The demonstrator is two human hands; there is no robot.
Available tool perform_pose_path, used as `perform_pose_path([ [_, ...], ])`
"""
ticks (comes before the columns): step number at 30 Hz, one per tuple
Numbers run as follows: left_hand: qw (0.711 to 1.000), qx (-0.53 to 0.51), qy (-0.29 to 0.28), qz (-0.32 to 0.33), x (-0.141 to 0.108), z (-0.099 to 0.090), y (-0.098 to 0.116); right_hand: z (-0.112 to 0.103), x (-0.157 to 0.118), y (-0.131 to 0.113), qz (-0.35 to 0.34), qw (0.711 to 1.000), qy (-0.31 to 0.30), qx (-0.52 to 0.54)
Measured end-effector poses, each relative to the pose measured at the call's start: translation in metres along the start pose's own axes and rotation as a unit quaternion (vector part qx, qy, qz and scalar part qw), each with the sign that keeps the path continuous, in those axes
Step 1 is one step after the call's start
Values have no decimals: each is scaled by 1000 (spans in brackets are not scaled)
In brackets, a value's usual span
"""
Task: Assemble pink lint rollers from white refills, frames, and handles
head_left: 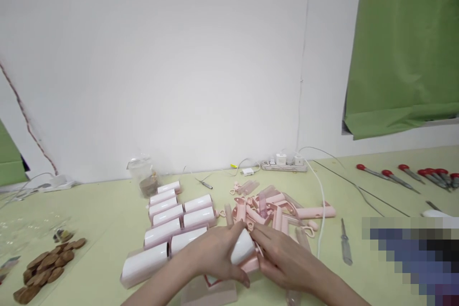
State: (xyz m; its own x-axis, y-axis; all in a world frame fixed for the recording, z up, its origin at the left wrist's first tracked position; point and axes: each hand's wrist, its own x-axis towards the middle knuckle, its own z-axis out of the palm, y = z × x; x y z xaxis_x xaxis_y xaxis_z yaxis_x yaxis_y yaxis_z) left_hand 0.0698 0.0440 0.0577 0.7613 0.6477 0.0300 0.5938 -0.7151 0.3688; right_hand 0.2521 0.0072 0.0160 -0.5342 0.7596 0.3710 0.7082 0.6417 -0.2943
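Note:
My left hand is wrapped round a white cylinder near the table's front edge. Against the cylinder's right end, my right hand has its fingers bent on a pink part, partly hidden by both hands. White rolls with pinkish wrapping lie in rows to the left. Behind my hands is a pile of pink plastic pieces, with clear pinkish strips among them. A flat translucent piece lies under my left wrist.
Brown oval pieces lie at left, a clear bag behind the rolls. A power strip stands by the wall; its white cable runs forward. A screwdriver and red-ended tools lie right.

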Motion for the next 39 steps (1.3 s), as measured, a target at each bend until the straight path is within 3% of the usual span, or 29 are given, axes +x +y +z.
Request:
perform_pose_path([
  [6,1000,-18,6,1,-11,3,-3,0,-2,-7,-6,1000,-13,-11],
  [22,998,50,24,10,-7,-3,5,4,-2,-7,0,999,42,2],
  [29,999,26,21,43,-15,0,2,4,-4,-10,9,998,51,23],
  [33,998,-10,57,23,-20,0,5,-11,-8,-8,47,988,55,136],
  [39,962,-193,192,30,-21,4,21,-5,-4,-2,113,915,52,383],
])
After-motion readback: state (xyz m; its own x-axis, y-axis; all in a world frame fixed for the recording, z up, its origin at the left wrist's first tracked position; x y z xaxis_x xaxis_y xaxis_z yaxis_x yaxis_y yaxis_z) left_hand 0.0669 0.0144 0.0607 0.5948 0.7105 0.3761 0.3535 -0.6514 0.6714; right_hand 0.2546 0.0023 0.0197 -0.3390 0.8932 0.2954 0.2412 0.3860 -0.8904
